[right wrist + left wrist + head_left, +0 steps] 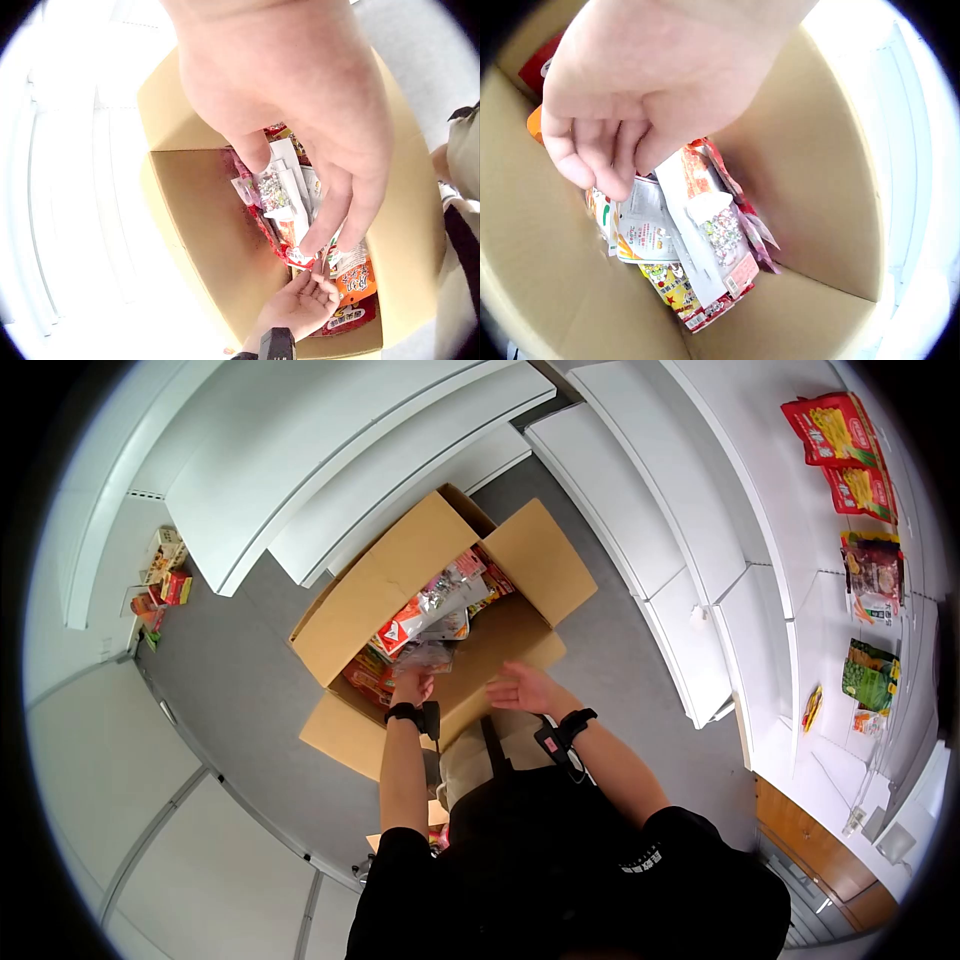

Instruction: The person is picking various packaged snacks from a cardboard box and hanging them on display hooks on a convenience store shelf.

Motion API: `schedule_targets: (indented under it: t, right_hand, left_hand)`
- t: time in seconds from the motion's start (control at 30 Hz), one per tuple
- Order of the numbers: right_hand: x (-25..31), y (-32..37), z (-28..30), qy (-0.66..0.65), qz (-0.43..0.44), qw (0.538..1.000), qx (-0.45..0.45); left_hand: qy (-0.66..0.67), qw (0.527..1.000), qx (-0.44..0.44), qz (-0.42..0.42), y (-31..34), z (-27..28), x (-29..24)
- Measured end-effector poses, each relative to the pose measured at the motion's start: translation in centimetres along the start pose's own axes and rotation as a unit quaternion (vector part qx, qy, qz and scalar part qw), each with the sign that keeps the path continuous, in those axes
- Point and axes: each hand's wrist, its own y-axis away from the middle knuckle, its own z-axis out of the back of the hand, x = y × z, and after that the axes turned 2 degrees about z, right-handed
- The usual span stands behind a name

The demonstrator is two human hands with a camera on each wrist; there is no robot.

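A cardboard box (505, 645) stands open on the floor in front of the person, with snack packets inside. In the head view the left hand (413, 685) is low inside the box, right at a clear plastic wrapper (428, 657). Its fingers are loosely bent, with nothing visible between them in the left wrist view. The right hand (525, 688) hovers over the box's near side, fingers apart and holding nothing. Beneath the hands lie a white-backed packet (694, 225), a yellow packet (671, 289) and an orange packet (356, 281). Some packets are hidden under others.
White shelves (400, 470) surround the box at the back and right. Red packets (845, 445) and a green packet (870, 675) stand on the right shelf. Small packs (165, 565) sit at the left. Cardboard flaps (540, 560) stick outward.
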Motion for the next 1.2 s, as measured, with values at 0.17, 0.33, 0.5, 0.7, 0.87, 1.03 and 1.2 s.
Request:
schedule_targets:
  t: [0.17,0.33,0.5,0.7,0.87,1.03,1.2]
  right_hand:
    - [-1.0,0.3,-1.3,0.029,0.017,0.999,0.001]
    - [-1.6,0.9,-2.5,0.049,0.041,0.998,0.017]
    - [-2.3,0.9,-3.4,0.056,0.061,0.997,-0.005]
    - [-2.9,3.1,-5.8,0.146,0.127,0.981,0.003]
    - [-3.5,4.6,-7.0,0.307,0.248,0.917,0.048]
    - [-5.3,3.8,-7.7,0.502,0.550,0.660,-0.098]
    - [-5.4,3.2,-8.0,0.394,0.615,0.676,-0.096]
  left_hand:
    - [-0.034,0.998,-0.010,-0.050,3.1,-0.7,0.4]
    - [-0.033,0.993,0.045,-0.104,8.2,-1.8,0.5]
    - [-0.063,0.982,0.047,-0.169,11.8,-3.0,0.7]
    - [-0.074,0.974,0.088,-0.193,17.4,-3.7,0.5]
    - [-0.070,0.968,0.142,-0.196,22.0,-4.6,0.9]
    - [-0.067,0.959,0.200,-0.189,24.7,-4.9,0.8]
    - [-0.087,0.944,0.216,-0.236,26.1,-5.7,0.8]
